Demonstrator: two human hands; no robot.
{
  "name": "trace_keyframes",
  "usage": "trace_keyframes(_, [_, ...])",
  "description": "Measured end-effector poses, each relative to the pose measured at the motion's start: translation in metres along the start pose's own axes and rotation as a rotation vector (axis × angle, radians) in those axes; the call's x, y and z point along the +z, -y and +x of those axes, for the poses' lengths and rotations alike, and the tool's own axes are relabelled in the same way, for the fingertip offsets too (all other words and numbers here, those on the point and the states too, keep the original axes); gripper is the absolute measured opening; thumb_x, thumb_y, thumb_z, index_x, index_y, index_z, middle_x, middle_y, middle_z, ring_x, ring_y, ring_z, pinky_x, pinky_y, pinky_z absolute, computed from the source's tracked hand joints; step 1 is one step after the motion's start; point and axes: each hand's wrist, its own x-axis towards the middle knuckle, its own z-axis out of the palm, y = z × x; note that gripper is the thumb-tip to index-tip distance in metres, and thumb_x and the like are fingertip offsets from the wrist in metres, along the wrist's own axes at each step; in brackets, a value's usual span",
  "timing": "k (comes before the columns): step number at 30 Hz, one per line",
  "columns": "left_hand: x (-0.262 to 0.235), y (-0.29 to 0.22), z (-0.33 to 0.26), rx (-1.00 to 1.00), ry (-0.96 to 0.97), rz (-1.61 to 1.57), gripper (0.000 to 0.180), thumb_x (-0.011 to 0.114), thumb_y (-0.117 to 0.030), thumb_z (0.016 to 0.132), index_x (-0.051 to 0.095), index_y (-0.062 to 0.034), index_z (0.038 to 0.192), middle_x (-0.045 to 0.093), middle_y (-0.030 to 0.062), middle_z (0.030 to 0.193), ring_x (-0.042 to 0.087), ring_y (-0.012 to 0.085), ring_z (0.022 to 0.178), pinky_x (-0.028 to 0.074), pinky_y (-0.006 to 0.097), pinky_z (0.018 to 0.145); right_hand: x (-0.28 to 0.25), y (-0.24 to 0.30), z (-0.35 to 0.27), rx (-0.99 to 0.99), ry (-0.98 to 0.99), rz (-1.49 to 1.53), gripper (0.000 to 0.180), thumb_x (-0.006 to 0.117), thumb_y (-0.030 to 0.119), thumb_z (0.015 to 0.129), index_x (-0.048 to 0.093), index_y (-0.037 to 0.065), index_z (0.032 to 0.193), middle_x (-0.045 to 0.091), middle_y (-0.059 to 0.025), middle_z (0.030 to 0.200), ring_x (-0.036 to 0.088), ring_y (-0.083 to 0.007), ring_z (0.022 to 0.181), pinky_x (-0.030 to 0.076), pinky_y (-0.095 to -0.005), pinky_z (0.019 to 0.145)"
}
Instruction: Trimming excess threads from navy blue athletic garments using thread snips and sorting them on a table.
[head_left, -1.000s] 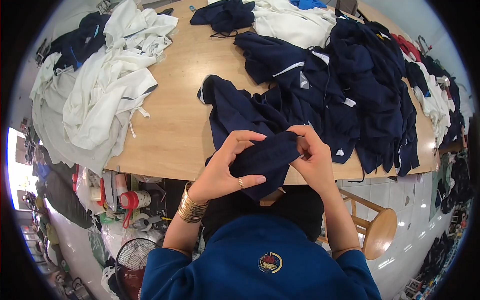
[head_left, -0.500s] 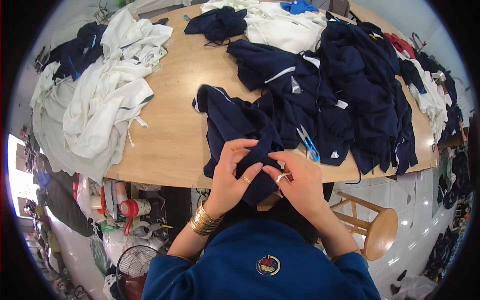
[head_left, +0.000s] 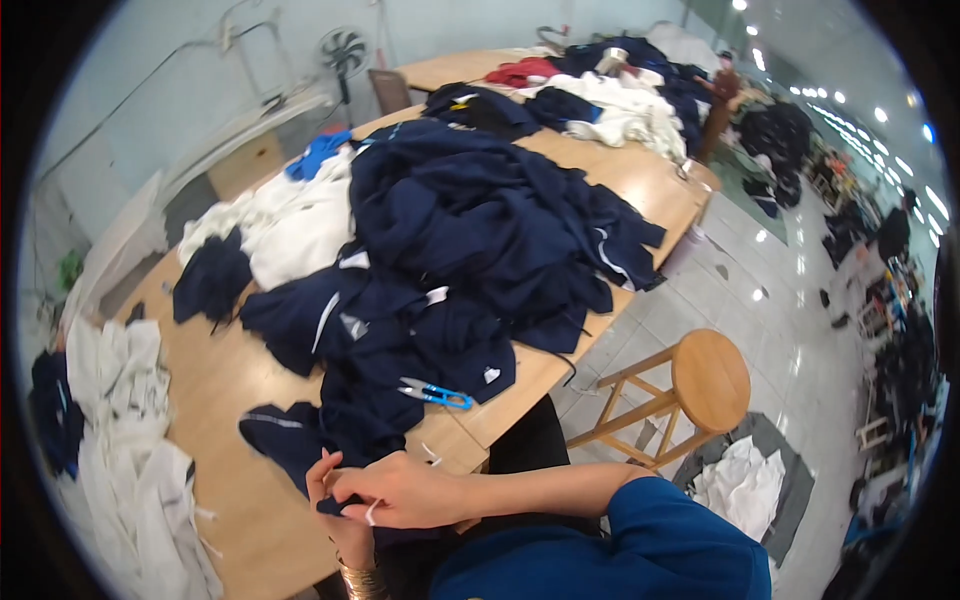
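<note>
**Navy garment point(head_left: 285, 437) gathered at the near edge of the table point(head_left: 225, 410)**

The garment spreads from the hands onto the wood, its pale-edged end lying flat toward the left. The right hand point(head_left: 408, 490) has its fingers closed on a small dark fold of it; a thin white band point(head_left: 373, 512) crosses one finger. The left hand point(head_left: 327, 478) is up against the right, its fingers bent near the same fold, but it is partly covered, so I cannot tell how firmly it grips. Gold bangles point(head_left: 362, 581) circle the left wrist.

Just beyond, blue-handled snips point(head_left: 438, 393) rest on dark cloth. A large navy heap point(head_left: 465, 225) rises behind them, with white garments point(head_left: 305, 235) beside it and a bright blue cloth point(head_left: 318, 156) further back. More white clothing point(head_left: 120, 430) lies to the left. A wooden stool point(head_left: 711, 380) stands right of the table, near a crumpled white cloth point(head_left: 742, 485) on the floor.
</note>
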Motion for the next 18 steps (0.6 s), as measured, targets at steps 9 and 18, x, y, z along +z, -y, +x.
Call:
trace_keyframes(9, [0.011,0.008,0.002,-0.245,0.119,-0.150,0.016,0.060,0.001,0.081,0.051,0.0010,0.095,0.055,0.0064,0.077,0.050,0.0093,0.051,0.039,0.020,0.044,-0.016,-0.023,0.009,0.207,-0.078,0.194,0.015,0.060,0.012,0.085,0.057,0.004,0.097,0.058,-0.0026,0.067,0.051,-0.0086,0.055,0.039,-0.0234,0.053])
trace_keyframes(18, [-0.001,0.011,0.012,-0.215,0.060,-0.337,0.022,0.057,-0.001,0.081,0.049,0.0017,0.101,0.047,0.0019,0.058,0.043,0.0091,0.043,0.032,0.021,0.039,-0.025,-0.027,0.018,0.051,-0.135,0.149,0.012,0.056,0.007,0.084,0.058,0.005,0.096,0.059,-0.0026,0.070,0.049,-0.0072,0.059,0.040,-0.0216,0.055])
